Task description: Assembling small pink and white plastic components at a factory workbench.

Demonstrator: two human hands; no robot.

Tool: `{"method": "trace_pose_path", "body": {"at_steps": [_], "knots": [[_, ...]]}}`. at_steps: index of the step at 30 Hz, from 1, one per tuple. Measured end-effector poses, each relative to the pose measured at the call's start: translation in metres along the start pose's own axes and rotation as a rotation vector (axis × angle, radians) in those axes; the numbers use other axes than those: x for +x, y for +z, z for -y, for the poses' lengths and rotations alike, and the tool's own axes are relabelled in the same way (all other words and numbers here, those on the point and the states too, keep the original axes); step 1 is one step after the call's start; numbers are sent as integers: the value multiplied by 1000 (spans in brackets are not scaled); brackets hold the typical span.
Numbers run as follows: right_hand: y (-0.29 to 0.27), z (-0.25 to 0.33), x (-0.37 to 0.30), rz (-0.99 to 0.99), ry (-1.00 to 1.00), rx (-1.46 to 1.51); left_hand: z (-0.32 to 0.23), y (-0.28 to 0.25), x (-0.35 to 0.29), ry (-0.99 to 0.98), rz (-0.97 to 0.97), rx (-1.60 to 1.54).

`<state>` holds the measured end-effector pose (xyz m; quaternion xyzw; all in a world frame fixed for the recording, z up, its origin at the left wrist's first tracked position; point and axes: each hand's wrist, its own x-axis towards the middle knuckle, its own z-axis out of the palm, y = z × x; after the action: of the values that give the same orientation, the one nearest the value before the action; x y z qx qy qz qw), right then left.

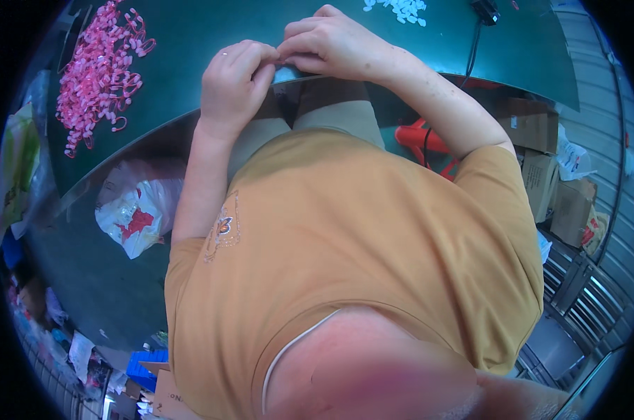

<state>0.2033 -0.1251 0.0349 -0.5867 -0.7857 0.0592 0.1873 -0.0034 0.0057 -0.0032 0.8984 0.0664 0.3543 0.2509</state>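
My left hand (234,87) and my right hand (336,47) meet at the near edge of the dark green table (212,28). Fingertips of both hands are pinched together around something tiny. Only a reddish speck shows between them, so its kind cannot be made out. Left of my left hand lies a large heap of pink elastic loops (100,77) with small pale pink pieces on them. Beyond my right hand, near the far edge of the picture, is a small scatter of whitish pieces (403,10).
A black device (485,10) with a cable sits at the far right of the table. Below are a white plastic bag (131,217) with a red print at the left, a red stool-like object (418,140), and stacked cardboard boxes (534,126) at the right.
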Motion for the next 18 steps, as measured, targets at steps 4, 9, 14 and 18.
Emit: {"method": "trace_pose_path", "body": {"at_steps": [4, 9, 14, 18], "knots": [[0, 3, 2, 50, -30, -114, 0, 0, -1, -15, -4, 10], [-2, 18, 5, 87, 8, -243, 2, 0, -2, -8, -11, 14], [6, 24, 0, -31, 8, -322, 0, -3, -3, -16, 8, 34], [23, 16, -11, -145, 28, -233, -3, 1, -2, -85, -53, -83]]}}
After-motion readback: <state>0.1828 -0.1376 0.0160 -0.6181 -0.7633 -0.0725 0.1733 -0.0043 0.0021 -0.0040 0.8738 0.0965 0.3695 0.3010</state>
